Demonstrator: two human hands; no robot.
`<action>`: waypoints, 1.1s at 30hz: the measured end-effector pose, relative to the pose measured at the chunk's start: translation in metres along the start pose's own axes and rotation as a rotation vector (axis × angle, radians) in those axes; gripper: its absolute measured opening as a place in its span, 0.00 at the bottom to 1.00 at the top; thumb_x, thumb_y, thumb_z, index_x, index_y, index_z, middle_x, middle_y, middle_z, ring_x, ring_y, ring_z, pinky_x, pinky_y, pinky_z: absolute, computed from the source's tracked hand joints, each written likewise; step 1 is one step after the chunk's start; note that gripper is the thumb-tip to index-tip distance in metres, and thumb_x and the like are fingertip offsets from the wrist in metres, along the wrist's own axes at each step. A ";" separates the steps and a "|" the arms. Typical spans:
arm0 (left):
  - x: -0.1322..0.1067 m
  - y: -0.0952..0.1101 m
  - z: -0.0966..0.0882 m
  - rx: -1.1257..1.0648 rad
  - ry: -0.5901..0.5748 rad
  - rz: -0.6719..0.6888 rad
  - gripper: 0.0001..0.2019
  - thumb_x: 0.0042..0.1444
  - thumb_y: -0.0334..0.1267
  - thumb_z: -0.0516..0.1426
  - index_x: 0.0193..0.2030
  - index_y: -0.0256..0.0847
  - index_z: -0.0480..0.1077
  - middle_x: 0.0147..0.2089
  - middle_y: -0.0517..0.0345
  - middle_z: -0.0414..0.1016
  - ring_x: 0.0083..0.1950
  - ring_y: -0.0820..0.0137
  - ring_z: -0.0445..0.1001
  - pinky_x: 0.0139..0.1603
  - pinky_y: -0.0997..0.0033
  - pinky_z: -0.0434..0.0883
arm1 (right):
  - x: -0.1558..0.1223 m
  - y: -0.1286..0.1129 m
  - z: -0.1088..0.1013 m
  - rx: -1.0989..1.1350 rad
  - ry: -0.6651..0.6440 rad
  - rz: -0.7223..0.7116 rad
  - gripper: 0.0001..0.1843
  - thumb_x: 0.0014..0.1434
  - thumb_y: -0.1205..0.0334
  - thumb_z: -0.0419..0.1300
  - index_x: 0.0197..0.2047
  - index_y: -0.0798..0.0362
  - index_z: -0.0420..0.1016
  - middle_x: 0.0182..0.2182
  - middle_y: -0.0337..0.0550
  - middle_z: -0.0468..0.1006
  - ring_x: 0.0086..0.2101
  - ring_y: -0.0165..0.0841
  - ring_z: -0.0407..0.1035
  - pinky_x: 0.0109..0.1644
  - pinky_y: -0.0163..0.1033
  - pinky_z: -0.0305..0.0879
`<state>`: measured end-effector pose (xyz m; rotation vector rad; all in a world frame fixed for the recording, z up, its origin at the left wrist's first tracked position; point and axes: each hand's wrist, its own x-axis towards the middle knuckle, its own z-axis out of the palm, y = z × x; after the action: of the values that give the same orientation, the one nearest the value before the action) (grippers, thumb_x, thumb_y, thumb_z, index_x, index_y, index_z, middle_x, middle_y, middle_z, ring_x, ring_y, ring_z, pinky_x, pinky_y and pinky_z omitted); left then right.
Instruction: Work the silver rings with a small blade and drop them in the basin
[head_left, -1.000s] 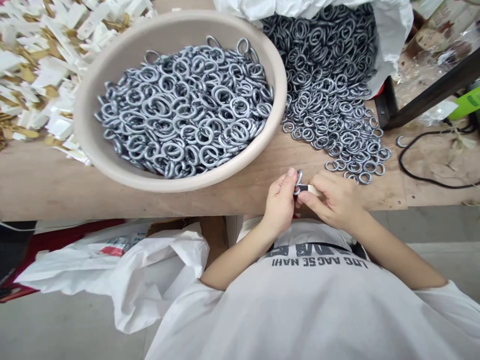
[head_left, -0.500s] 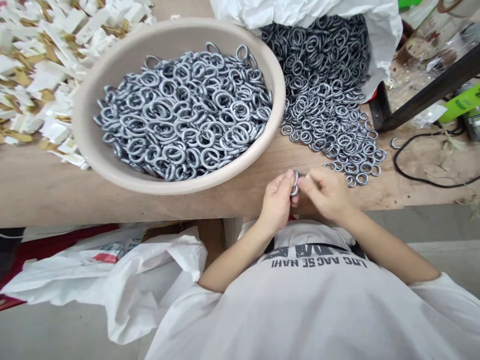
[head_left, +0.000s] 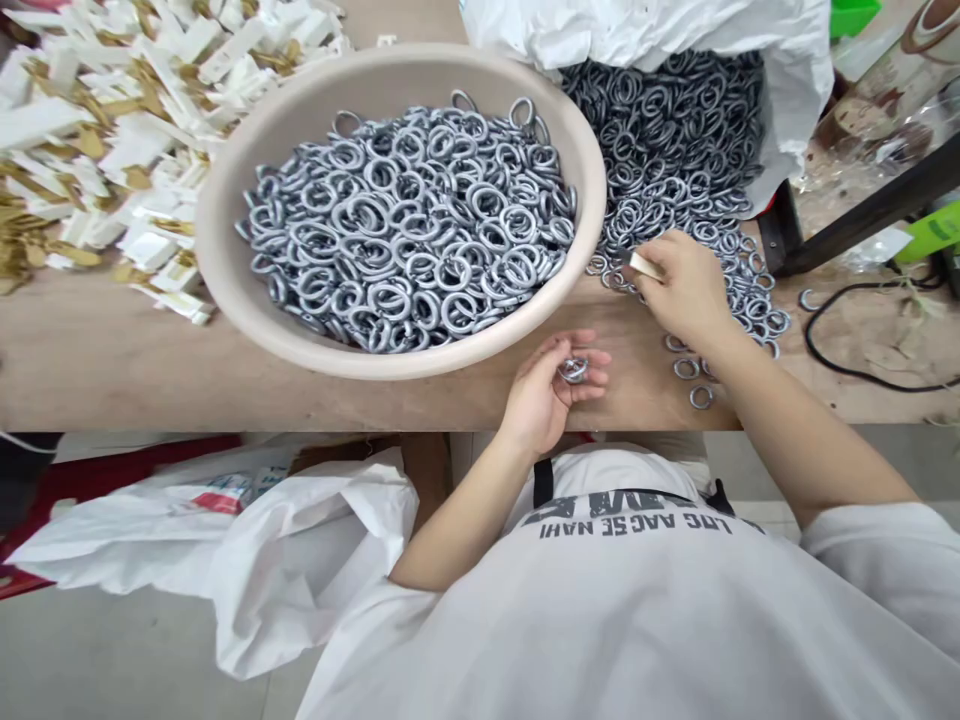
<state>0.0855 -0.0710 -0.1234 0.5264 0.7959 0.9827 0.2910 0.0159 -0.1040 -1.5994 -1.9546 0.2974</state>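
My left hand [head_left: 541, 395] is half curled, palm up, just in front of the basin. A few shiny grey rings [head_left: 574, 371] rest in its fingers; I cannot make out how they are joined. My right hand [head_left: 686, 290] reaches over the loose pile of grey rings [head_left: 664, 190] and pinches a small flat cream-coloured strip [head_left: 646, 266]. Its fingertips are partly hidden against the pile. To the left stands a large beige oval basin [head_left: 592, 215] heaped with larger grey rings [head_left: 420, 220].
White and gold plastic pieces [head_left: 142, 150] lie heaped at the far left. A white sack [head_left: 795, 90] spills rings at the back. A dark metal bar [head_left: 870, 205] and black cable [head_left: 847, 375] are on the right. Crumpled white bags [head_left: 300, 550] hang below the table edge.
My hands were together over a ring; now they are apart. The right hand has moved away to the ring pile, and the left hand has loosened around its rings. The camera view has shifted slightly.
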 end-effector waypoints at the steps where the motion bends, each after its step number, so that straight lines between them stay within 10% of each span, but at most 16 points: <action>1: 0.002 0.001 0.002 -0.027 0.002 -0.025 0.20 0.61 0.53 0.61 0.49 0.38 0.74 0.41 0.53 0.82 0.34 0.72 0.80 0.33 0.73 0.79 | -0.009 -0.003 -0.004 0.168 0.015 0.036 0.13 0.65 0.52 0.63 0.33 0.50 0.78 0.30 0.44 0.75 0.33 0.38 0.68 0.37 0.43 0.62; 6: 0.010 -0.009 0.026 0.040 -0.101 -0.142 0.26 0.60 0.63 0.58 0.41 0.37 0.72 0.33 0.56 0.77 0.25 0.75 0.72 0.18 0.78 0.66 | -0.068 -0.031 -0.010 0.943 -0.243 0.289 0.16 0.63 0.44 0.65 0.39 0.49 0.77 0.21 0.33 0.72 0.22 0.31 0.69 0.28 0.39 0.67; 9: 0.010 -0.018 0.038 0.094 -0.155 -0.150 0.27 0.58 0.66 0.59 0.35 0.38 0.68 0.26 0.61 0.71 0.21 0.78 0.67 0.17 0.79 0.58 | -0.088 -0.039 -0.005 1.027 -0.187 0.380 0.17 0.61 0.43 0.67 0.40 0.48 0.78 0.20 0.33 0.73 0.20 0.31 0.70 0.27 0.39 0.68; 16: 0.007 -0.030 0.044 0.125 -0.074 -0.032 0.28 0.58 0.66 0.59 0.30 0.40 0.63 0.23 0.65 0.64 0.20 0.79 0.63 0.19 0.77 0.56 | -0.093 -0.029 -0.013 0.704 -0.054 0.159 0.14 0.63 0.47 0.66 0.43 0.47 0.83 0.33 0.41 0.80 0.38 0.37 0.74 0.48 0.47 0.71; 33: -0.002 -0.032 0.048 0.166 0.056 0.061 0.25 0.60 0.63 0.59 0.30 0.41 0.62 0.21 0.68 0.61 0.18 0.79 0.60 0.17 0.77 0.56 | -0.107 -0.038 -0.030 0.131 -0.132 -0.136 0.23 0.70 0.46 0.55 0.27 0.49 0.64 0.24 0.39 0.67 0.29 0.32 0.62 0.34 0.41 0.51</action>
<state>0.1393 -0.0896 -0.1157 0.6718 0.9217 0.9957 0.2874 -0.1008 -0.0923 -1.3884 -2.0856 0.4754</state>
